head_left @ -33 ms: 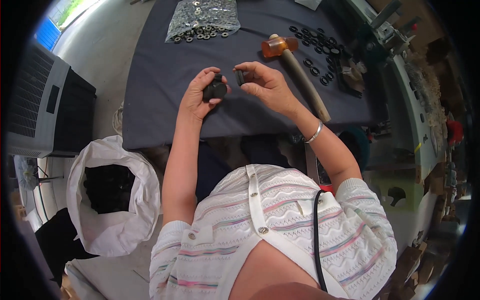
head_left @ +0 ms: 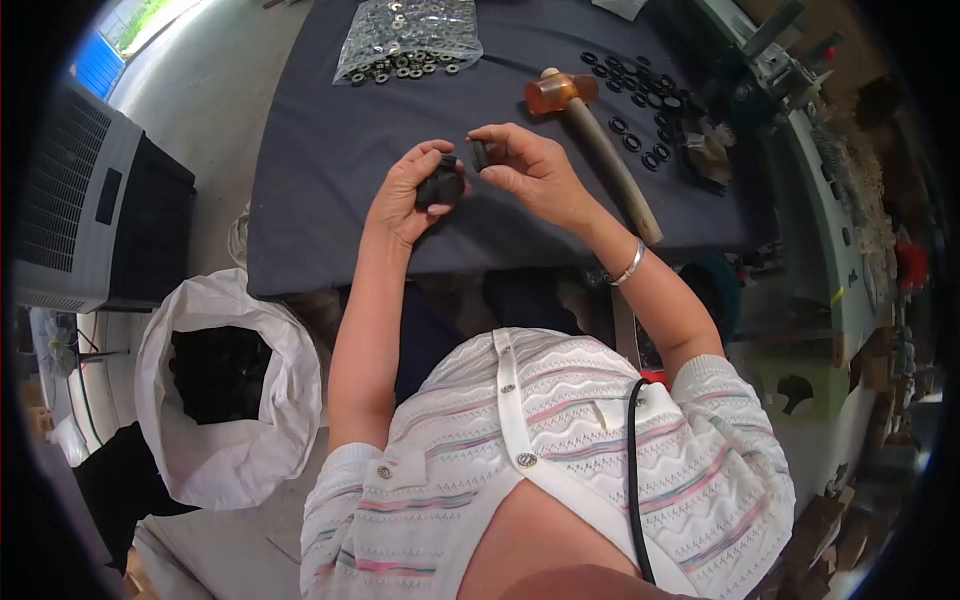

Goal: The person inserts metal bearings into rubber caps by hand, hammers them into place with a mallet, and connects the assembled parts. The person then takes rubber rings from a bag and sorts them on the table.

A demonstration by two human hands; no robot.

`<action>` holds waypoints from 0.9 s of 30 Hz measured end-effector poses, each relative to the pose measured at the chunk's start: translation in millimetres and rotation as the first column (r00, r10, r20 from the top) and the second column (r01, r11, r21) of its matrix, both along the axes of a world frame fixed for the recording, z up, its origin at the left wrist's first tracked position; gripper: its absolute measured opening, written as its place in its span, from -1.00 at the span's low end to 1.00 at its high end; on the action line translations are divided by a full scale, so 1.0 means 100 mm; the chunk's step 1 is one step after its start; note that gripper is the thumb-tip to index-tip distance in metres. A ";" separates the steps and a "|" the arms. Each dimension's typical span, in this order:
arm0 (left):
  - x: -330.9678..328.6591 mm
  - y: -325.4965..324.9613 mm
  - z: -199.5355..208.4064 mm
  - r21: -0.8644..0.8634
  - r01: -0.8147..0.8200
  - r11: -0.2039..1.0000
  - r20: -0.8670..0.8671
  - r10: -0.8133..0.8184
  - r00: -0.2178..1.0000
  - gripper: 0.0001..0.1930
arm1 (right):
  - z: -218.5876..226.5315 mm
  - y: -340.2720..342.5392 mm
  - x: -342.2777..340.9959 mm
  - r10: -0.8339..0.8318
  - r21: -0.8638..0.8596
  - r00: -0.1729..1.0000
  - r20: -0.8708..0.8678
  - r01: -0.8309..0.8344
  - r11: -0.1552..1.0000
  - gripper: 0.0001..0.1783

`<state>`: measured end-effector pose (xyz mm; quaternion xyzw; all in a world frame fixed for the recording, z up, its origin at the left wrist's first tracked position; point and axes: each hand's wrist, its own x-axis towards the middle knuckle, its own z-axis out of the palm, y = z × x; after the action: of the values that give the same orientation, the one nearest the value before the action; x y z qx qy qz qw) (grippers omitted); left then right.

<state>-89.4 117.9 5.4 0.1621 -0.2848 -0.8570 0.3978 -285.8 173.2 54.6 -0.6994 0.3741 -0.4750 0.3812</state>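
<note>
The mallet [head_left: 603, 150], with amber head and wooden handle, lies on the dark cloth of the table [head_left: 320, 190], and I take it as the landmark. To the left of the mallet, above the cloth, the left hand [head_left: 405, 195] is curled around a black part [head_left: 440, 185], which it grips between the thumb and the fingers. The exact shape of this part is difficult to tell, because the fingers cover some of it. Between this part and the mallet is the right hand [head_left: 535, 175]; its thumb and fingers are pinching a thin black piece [head_left: 480, 155], which is seen from the edge, so I cannot tell if it is a ring or a disc. The two pieces are near each other but apart. To the right of the mallet, many black rings [head_left: 654, 101] lie scattered. Farther left from the mallet's head, a clear bag [head_left: 405, 35] contains small metal rings. Well to the lower left of the mallet stands a white sack [head_left: 235, 460] with black contents.
</note>
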 end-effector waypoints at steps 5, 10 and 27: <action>-0.05 0.27 0.13 -0.088 0.051 0.995 0.058 -0.046 0.997 -0.66 | 0.11 0.05 0.12 -0.037 -0.150 0.981 -0.188 0.009 0.989 -0.58; -0.04 0.30 0.14 -0.052 0.023 0.998 0.101 -0.018 0.995 -0.68 | 0.19 0.07 0.12 -0.039 -0.183 0.947 -0.318 -0.021 0.983 -0.60; 1.16 -0.01 0.23 0.313 -0.550 0.775 -0.302 0.630 0.716 -0.76 | 0.34 -0.70 1.22 0.122 0.490 0.769 0.628 -0.512 0.705 -0.69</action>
<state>26.7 116.8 28.0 0.1097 -0.0449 -0.7225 0.6811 -163.7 103.6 88.7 -0.4154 0.2528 -0.4226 0.7648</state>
